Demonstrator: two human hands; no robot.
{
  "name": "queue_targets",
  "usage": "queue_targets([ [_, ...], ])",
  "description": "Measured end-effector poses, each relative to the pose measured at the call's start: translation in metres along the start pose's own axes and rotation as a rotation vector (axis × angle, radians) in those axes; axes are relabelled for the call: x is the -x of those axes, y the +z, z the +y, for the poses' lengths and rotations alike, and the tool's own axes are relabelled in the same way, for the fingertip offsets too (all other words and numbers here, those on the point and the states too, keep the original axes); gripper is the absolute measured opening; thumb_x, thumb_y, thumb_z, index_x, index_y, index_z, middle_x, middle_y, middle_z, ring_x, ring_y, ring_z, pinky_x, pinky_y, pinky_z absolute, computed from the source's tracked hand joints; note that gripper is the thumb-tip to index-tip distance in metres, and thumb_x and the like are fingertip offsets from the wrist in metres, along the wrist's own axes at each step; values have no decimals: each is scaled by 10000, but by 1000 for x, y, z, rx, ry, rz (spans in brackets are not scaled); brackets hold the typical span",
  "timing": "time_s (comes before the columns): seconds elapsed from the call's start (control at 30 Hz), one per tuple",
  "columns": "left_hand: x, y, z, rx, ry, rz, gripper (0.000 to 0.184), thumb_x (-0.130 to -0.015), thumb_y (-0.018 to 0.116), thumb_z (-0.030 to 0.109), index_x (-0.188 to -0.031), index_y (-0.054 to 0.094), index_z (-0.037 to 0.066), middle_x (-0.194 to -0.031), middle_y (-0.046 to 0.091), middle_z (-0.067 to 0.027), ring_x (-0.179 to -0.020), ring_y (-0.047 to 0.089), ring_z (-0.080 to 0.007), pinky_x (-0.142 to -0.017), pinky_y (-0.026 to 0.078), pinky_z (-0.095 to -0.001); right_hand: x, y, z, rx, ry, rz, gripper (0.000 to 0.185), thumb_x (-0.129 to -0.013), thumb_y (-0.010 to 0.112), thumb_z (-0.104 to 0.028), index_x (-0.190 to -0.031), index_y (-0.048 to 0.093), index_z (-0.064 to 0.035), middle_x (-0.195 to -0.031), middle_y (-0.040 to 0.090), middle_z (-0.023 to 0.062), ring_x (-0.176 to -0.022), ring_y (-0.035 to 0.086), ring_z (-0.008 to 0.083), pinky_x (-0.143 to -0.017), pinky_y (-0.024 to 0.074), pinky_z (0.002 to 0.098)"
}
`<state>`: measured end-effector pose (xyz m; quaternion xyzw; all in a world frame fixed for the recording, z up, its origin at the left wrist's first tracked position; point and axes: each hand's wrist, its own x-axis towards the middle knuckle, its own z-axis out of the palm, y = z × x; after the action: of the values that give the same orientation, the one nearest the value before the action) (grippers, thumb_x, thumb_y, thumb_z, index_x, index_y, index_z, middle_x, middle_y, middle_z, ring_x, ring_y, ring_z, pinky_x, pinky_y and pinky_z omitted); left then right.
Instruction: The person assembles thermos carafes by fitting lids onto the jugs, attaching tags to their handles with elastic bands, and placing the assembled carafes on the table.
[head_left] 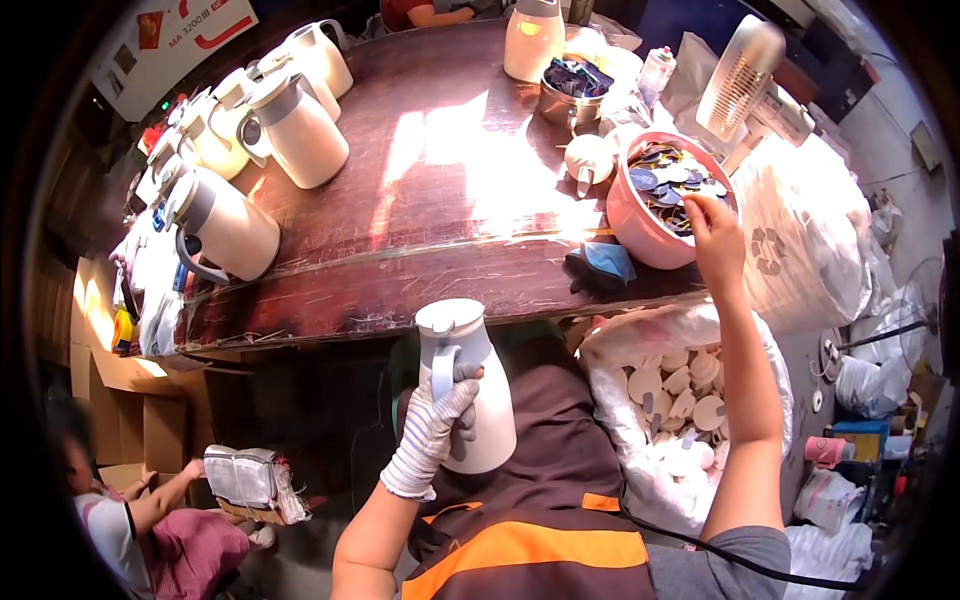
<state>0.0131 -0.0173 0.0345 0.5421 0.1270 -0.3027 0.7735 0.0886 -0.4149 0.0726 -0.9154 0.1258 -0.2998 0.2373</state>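
My left hand (440, 430), in a striped knit glove, is wrapped round the grey handle of a white thermos jug (488, 405). The jug stands upright over my lap, just below the table edge. My bare right hand (716, 238) is at the rim of a pink bucket (655, 240), its fingertips pinched together over the dark round tags (672, 182) that fill it. Whether a tag is between those fingers I cannot make out.
Several thermos jugs (300, 140) stand at the table's left. A metal pot (572, 100), a white fan (742, 75) and a blue-and-black cloth (606, 264) lie around the bucket. A sack of white plastic parts (690, 390) is beside my lap. Another person (190, 520) sits lower left.
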Motion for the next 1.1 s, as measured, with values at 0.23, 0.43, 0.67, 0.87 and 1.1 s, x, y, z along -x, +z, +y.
queue_targets([
  [0.23, -8, 2, -9, 82, 27, -18, 236, -878, 655, 147, -1080, 609, 35, -664, 512, 24, -511, 468, -70, -443, 417, -222, -51, 26, -12, 234, -372, -170, 304, -791, 658, -210, -1080, 681, -119, -1070, 657, 114, -1016, 602, 310, -891, 449, 413],
  [0.43, -10, 0, -15, 92, 39, -44, 245, -876, 665, 149, -1071, 598, 17, -725, 538, 9, -527, 480, -75, -449, 423, -232, -58, 45, -3, 420, -424, -234, 182, -817, 585, -178, -956, 693, -131, -929, 681, 80, -919, 633, 285, -813, 476, 416],
  [0.67, -7, 0, -11, -44, 141, -34, 366, -901, 643, 333, -1054, 606, 3, -614, 516, -16, -511, 484, -97, -487, 438, -251, -54, 27, -14, 16, -257, 328, 173, -923, 603, -143, -1044, 667, -37, -939, 693, 97, -821, 664, 199, -752, 511, 304],
  [0.87, -7, -6, -22, 252, 59, 103, 733, -929, 344, 669, -1045, 598, -9, -651, 564, -65, -546, 553, -182, -541, 488, -302, 17, 34, -65, -703, 158, 0, 192, -903, 638, -179, -947, 628, 7, -794, 620, 16, -687, 560, 65, -588, 424, 206],
  [1.1, -7, -28, -39, 152, 240, 149, 346, -899, 670, 231, -1157, 591, 16, -866, 648, -31, -708, 609, -99, -622, 501, -235, 193, 89, -140, -998, 531, -636, 146, -904, 643, -165, -910, 621, -21, -762, 632, 13, -670, 586, 74, -598, 441, 204],
])
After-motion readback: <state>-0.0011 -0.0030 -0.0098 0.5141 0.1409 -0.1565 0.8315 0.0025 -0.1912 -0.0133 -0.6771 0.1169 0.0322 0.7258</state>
